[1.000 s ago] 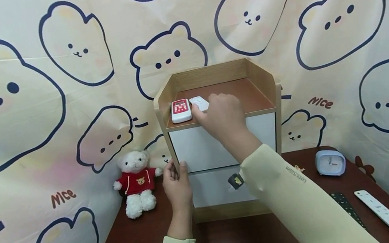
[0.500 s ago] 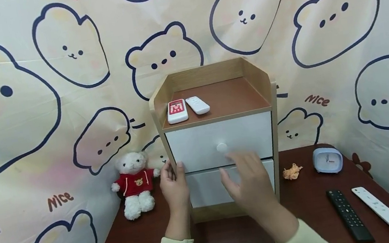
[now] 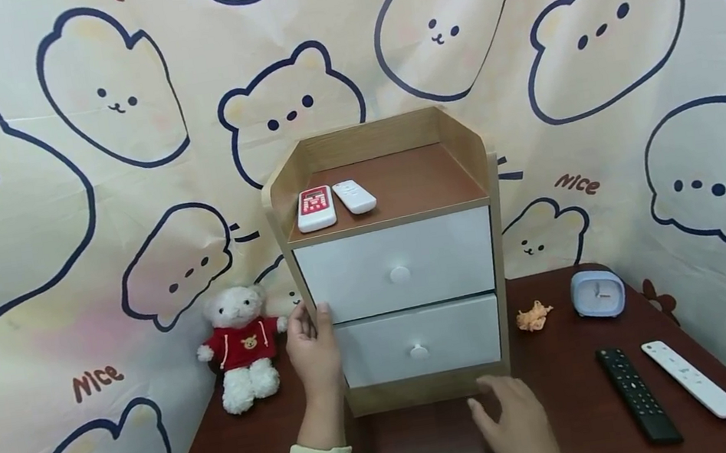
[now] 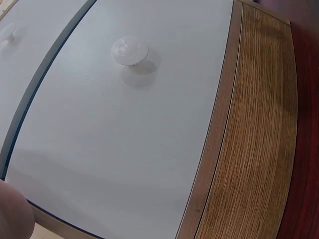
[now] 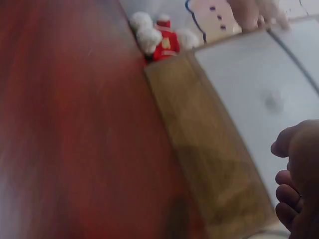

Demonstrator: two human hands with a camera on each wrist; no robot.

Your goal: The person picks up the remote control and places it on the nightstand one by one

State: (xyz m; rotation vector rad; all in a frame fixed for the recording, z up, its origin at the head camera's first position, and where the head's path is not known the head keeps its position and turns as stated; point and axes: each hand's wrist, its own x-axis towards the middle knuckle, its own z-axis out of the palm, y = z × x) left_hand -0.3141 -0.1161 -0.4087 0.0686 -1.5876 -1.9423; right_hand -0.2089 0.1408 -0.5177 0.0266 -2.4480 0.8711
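A small wooden cabinet (image 3: 428,389) with two white drawers stands mid-table. My left hand (image 3: 314,353) rests against its left side, thumb at the front edge beside the drawers. A fingertip (image 4: 14,211) shows at the lower left of the left wrist view. The upper drawer (image 3: 357,281) and lower drawer (image 3: 381,352) are both pushed in, each with a round white knob. My right hand (image 3: 519,421) is in front of the cabinet's lower right, fingers loosely bent and holding nothing. On the cabinet top lie a red-and-white calculator-like device (image 3: 315,210) and a small white remote (image 3: 355,196).
Left of the cabinet sits a white teddy bear in a red hoodie (image 3: 245,345). On the right are a crumpled orange-tan piece (image 3: 534,316), a light-blue clock (image 3: 598,294), a black remote (image 3: 637,393) and a long white remote (image 3: 692,377). A patterned cloth hangs behind.
My right hand has left the small white remote on the cabinet top and drawn down past the drawers toward me. The left hand stays at the cabinet's side. The head view has shifted slightly right.
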